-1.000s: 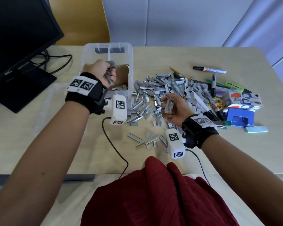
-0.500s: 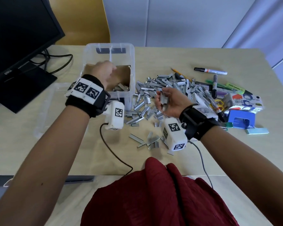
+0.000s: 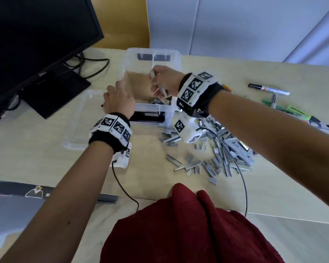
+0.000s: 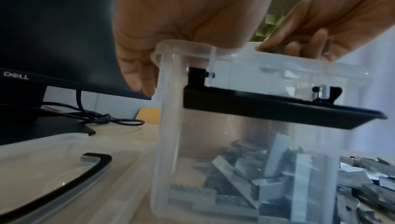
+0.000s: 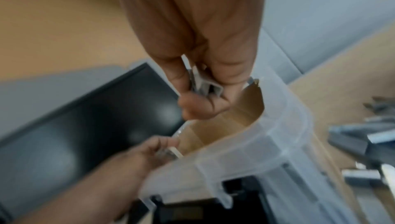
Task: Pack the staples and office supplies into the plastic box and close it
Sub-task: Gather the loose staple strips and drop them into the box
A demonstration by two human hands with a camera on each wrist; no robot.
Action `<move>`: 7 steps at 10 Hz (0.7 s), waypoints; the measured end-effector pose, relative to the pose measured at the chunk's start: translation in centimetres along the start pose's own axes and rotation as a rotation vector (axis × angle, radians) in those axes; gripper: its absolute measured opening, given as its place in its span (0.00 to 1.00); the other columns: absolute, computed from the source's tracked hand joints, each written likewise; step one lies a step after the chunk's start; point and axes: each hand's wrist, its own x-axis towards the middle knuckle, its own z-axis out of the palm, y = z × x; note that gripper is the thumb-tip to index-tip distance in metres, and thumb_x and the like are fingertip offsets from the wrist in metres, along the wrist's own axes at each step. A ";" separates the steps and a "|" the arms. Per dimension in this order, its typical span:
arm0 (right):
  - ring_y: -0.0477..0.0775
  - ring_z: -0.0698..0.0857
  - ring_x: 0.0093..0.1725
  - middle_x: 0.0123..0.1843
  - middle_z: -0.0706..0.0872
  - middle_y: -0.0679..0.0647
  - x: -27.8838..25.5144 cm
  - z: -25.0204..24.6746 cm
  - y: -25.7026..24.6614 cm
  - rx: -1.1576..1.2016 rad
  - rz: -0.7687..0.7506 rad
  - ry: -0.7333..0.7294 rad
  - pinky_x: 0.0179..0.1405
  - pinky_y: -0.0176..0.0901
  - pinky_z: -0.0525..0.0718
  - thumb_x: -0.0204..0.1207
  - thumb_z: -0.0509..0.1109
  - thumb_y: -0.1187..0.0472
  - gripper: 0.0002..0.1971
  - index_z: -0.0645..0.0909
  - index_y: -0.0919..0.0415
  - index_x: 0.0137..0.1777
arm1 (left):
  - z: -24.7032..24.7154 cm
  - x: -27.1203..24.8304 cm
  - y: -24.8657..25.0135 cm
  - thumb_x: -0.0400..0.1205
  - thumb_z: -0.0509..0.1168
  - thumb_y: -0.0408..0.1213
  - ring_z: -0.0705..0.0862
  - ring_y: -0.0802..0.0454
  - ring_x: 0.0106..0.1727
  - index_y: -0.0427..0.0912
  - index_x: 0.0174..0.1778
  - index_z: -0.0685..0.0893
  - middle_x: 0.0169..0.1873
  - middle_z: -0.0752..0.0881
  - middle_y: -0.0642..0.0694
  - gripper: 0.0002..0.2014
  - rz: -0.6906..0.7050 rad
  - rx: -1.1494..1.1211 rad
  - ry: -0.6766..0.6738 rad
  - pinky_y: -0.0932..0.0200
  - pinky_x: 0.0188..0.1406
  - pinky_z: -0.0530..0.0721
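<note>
Two hands over the clear plastic box point(image 3: 152, 109), which sits open on the counter point(image 3: 36, 160) with staple strips point(image 4: 278, 177) already piled on its floor. Right hand point(image 3: 165, 80) is above the box opening, its grip clamped on a few staple strips, seen pinched between thumb and fingers point(image 5: 192, 107) in the right wrist view. Left hand point(image 3: 120, 101) is at the box's near left corner, touching the rim; the right wrist view shows something small and grey at its fingertips, too blurred to tell whether the grip is closed on it. Black latch point(image 4: 278, 109) on the near wall is swung outward. Clear lid point(image 3: 78, 126) lies flat on the counter just left of the box. Loose staple pile point(image 3: 222, 149) lies to the box's right, markers point(image 3: 268, 90) beyond it. Monitor point(image 3: 36, 35) stands at far left.
</note>
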 end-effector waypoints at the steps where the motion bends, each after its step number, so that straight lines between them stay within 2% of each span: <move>1: 0.38 0.70 0.24 0.29 0.72 0.45 0.4 1.1 0.4 -0.246 0.007 0.003 0.16 0.24 0.68 0.83 0.51 0.68 0.18 0.61 0.50 0.33 | 0.0 -0.1 0.0 0.80 0.49 0.26 0.67 0.37 0.71 0.45 0.75 0.66 0.71 0.68 0.37 0.26 0.003 -0.029 0.013 0.47 0.69 0.66; 2: 0.35 0.60 0.30 0.33 0.61 0.41 0.0 1.2 0.7 -0.553 -0.078 0.072 0.27 0.28 0.73 0.84 0.53 0.66 0.20 0.56 0.47 0.31 | 0.1 -0.2 0.0 0.80 0.49 0.25 0.67 0.37 0.71 0.45 0.74 0.67 0.71 0.68 0.37 0.25 0.008 -0.049 0.031 0.47 0.68 0.67; 3: 0.38 0.63 0.31 0.35 0.64 0.44 0.3 0.8 1.1 -0.844 -0.121 -0.011 0.29 0.31 0.72 0.83 0.54 0.65 0.14 0.68 0.49 0.38 | 0.2 -0.1 -0.1 0.80 0.49 0.26 0.67 0.38 0.71 0.45 0.74 0.67 0.71 0.68 0.37 0.25 0.011 -0.052 0.039 0.47 0.68 0.67; 4: 0.42 0.71 0.36 0.50 0.73 0.52 0.4 0.0 1.7 -0.755 -0.144 -0.013 0.30 0.31 0.71 0.82 0.54 0.67 0.18 0.73 0.58 0.70 | 0.1 0.0 -0.1 0.80 0.49 0.26 0.66 0.38 0.71 0.44 0.75 0.67 0.71 0.68 0.36 0.25 0.027 -0.024 0.031 0.47 0.69 0.66; 5: 0.56 0.82 0.44 0.56 0.80 0.62 -1.1 -1.3 1.8 -0.528 -0.227 0.021 0.41 0.44 0.84 0.78 0.54 0.74 0.20 0.75 0.62 0.67 | -0.2 -0.2 0.1 0.80 0.51 0.26 0.63 0.38 0.74 0.41 0.74 0.67 0.72 0.66 0.36 0.24 0.042 0.019 0.021 0.44 0.70 0.64; 6: 0.54 0.84 0.41 0.46 0.83 0.57 -2.8 -3.5 2.8 -0.395 -0.330 0.218 0.40 0.47 0.87 0.75 0.55 0.75 0.16 0.79 0.59 0.54 | -0.5 -1.3 1.1 0.78 0.56 0.26 0.62 0.40 0.74 0.37 0.67 0.73 0.71 0.66 0.37 0.20 0.158 -0.006 0.110 0.48 0.68 0.65; 7: 0.48 0.82 0.31 0.35 0.81 0.53 -4.5 -5.4 5.4 -0.327 -0.317 0.378 0.33 0.39 0.84 0.75 0.57 0.74 0.12 0.79 0.63 0.51 | -0.2 -3.2 2.8 0.75 0.59 0.25 0.69 0.43 0.64 0.35 0.53 0.76 0.60 0.72 0.38 0.11 0.369 -0.164 0.225 0.58 0.58 0.69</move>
